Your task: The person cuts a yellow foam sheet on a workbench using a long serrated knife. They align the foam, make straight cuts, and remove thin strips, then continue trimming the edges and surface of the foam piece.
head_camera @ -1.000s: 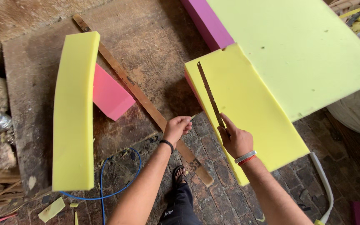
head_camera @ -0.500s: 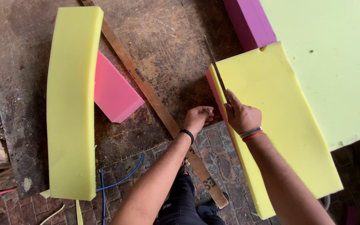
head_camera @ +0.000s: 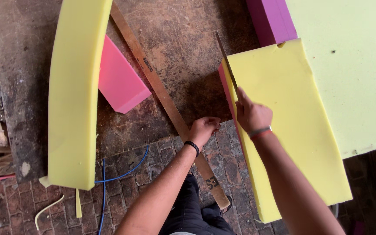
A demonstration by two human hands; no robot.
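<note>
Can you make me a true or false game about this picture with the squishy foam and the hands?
1. The right hand holds a long thin blade at the edge of the yellow foam slab. True.
2. The left hand is pressing on the pink foam block. False: it is by the long wooden strip, apart from the pink block.
3. A blue cable lies on the brick floor. True.
4. The curved foam piece on the left is purple. False: it is yellow.
</note>
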